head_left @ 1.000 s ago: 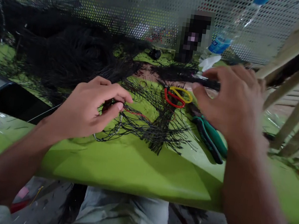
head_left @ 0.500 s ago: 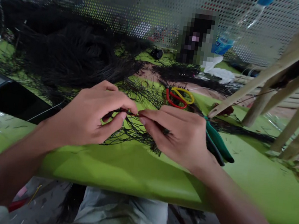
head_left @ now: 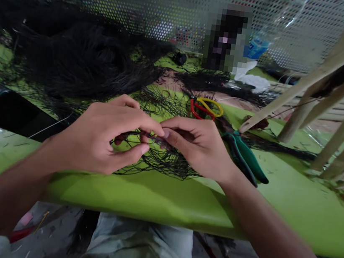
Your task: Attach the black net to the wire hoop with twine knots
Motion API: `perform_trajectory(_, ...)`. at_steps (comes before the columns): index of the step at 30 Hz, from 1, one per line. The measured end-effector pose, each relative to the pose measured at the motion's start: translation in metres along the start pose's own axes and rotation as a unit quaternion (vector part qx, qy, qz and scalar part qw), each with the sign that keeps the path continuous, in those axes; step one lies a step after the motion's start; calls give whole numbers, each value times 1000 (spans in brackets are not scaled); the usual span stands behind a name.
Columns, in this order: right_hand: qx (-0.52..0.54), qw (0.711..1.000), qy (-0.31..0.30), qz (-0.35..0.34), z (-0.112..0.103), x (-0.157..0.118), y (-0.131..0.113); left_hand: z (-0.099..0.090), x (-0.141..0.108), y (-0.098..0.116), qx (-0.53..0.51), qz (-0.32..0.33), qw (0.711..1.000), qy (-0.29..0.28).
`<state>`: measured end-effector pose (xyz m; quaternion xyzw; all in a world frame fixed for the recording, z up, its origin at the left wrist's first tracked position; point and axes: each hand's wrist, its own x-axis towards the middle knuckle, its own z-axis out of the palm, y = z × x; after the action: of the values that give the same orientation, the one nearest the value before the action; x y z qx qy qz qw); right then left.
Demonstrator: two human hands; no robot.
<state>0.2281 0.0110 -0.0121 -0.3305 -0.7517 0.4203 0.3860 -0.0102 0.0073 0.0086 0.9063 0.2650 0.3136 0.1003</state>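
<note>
- Meeting at the fingertips, left hand (head_left: 95, 136) and right hand (head_left: 203, 148) work black strands (head_left: 170, 164) near the tabletop's (head_left: 150, 198) front edge.
- Left grip: thumb parted from forefinger; cannot tell its hold.
- Right grip: pinched closed on strands.
- Green-handled pliers (head_left: 252, 158) lie beside the right wrist.

The head view looks from above and behind the two hands, facing forward and tilted down, near enough to show the fingers of the left hand (head_left: 95, 136) and right hand (head_left: 202, 150) around the black strands (head_left: 170, 162). It takes in the lap (head_left: 143, 248) on the near side of the hands, the green tabletop (head_left: 156, 199) beneath them, the perforated panel (head_left: 137, 10) beyond them, and wooden poles (head_left: 304, 85) past the right hand.
</note>
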Motion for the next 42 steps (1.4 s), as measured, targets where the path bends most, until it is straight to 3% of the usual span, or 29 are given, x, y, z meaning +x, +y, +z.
perform_trajectory(5,168,978,-45,115,1,0,-3,2,0,-2,16,6,1000,-9)
perform_trajectory(15,125,982,-72,121,2,0,2,6,0,-4,89,57,994,6)
perform_trajectory(20,89,986,-94,105,1,0,-1,5,1,-1,82,9,997,-4)
perform_trajectory(23,76,993,-55,76,6,-3,0,2,2,-2,70,-41,996,-32)
perform_trajectory(26,-10,999,6,-33,12,-8,4,0,3,-5,53,-78,994,-51)
perform_trajectory(30,-190,959,69,-199,20,-11,14,-1,2,-9,33,-105,993,-36)
perform_trajectory(35,-299,916,145,-224,28,-13,20,0,1,-10,36,-147,988,-28)
perform_trajectory(39,-372,882,163,-241,28,-16,16,-1,2,-7,31,-197,980,-14)
perform_trajectory(42,-391,881,158,-213,29,-18,11,-1,2,-6,7,-203,979,-8)
